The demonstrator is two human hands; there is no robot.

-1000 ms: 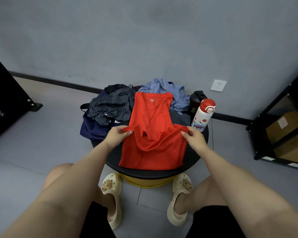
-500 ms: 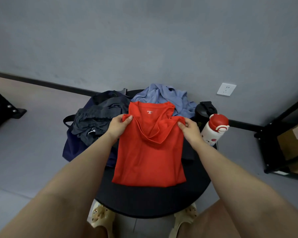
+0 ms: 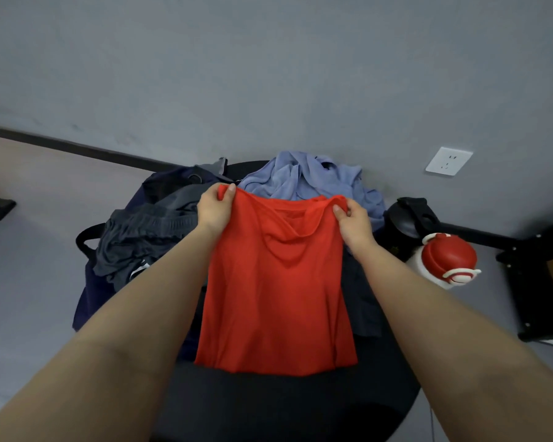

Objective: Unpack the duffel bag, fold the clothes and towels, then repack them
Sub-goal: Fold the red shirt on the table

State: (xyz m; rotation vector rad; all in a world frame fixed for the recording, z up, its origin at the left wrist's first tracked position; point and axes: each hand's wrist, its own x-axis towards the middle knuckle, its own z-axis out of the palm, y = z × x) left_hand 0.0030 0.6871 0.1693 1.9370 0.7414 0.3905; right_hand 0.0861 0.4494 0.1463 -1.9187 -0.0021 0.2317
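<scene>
Red shirt (image 3: 278,291), long axis running from me toward the wall over the round tabletop (image 3: 268,406), far edge pinched at its two corners by my left hand (image 3: 216,207) and right hand (image 3: 353,221), near fold lying closest to me.

This looks like a plain, sparsely furnished indoor room, more a spare room or work space than a lived-in home. A bare grey painted wall (image 3: 268,74) fills the upper half of the frame, edged below by a dark skirting strip (image 3: 77,149) that meets a smooth pale grey floor (image 3: 29,250). A white plastic wall socket (image 3: 448,161) sits low on the wall at the right. At the far right edge stands a black metal shelving frame (image 3: 530,282). Clothes lie heaped on a round black table (image 3: 284,409) at lower centre.
</scene>
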